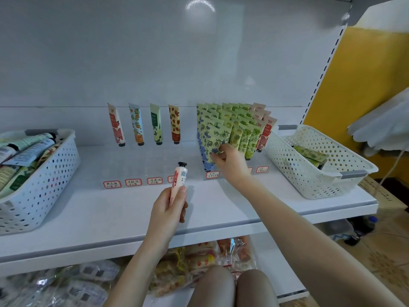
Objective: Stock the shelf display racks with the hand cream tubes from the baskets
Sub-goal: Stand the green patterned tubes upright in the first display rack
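Shelf board [110, 209]: white, painted metal by look, smooth, faint sheen. Back panel [155, 52]: same white, glossier, carries a lamp glare. Slotted upright [325, 69]: painted metal. Left basket [44, 178] and right basket [309, 173]: perforated white plastic, matt. Rack [141, 160]: clear plastic, smooth. Price labels [133, 182]: paper, matt. Pink tube [179, 176]: smooth printed plastic, satin; cap [182, 164] black, glossy. Blue-flowered tube [208, 140]: printed plastic, matt. Packets [93, 282] below: thin clear film, crinkled, shiny. Cloth [380, 127] at right: white, soft folds.
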Motion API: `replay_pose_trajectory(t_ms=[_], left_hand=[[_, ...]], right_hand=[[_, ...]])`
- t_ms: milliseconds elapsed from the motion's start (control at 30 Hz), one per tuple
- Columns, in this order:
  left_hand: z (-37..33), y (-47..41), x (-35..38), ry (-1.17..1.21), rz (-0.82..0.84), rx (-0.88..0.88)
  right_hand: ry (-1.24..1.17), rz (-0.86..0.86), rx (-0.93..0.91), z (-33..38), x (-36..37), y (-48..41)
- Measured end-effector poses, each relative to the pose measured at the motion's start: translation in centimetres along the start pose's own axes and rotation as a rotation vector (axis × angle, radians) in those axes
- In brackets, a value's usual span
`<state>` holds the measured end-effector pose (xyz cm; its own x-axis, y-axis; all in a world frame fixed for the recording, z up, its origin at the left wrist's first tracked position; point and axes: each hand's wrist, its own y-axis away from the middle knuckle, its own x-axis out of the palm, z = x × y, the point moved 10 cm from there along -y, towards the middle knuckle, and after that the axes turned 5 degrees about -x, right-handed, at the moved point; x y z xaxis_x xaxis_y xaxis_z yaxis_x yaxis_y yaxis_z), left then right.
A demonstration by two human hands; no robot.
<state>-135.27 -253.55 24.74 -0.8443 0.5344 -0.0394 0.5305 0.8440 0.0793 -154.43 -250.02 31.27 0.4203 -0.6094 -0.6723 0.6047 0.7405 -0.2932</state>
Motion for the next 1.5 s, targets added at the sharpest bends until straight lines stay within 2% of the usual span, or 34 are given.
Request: replay_pose_trajectory(t_ms=[1500], left_hand=[[-0.1,0.2,-0.6,0.014,-0.011,0.003]], right_hand=[[0.037,-0.055,-0.031,0.6,0.3,-0.1]])
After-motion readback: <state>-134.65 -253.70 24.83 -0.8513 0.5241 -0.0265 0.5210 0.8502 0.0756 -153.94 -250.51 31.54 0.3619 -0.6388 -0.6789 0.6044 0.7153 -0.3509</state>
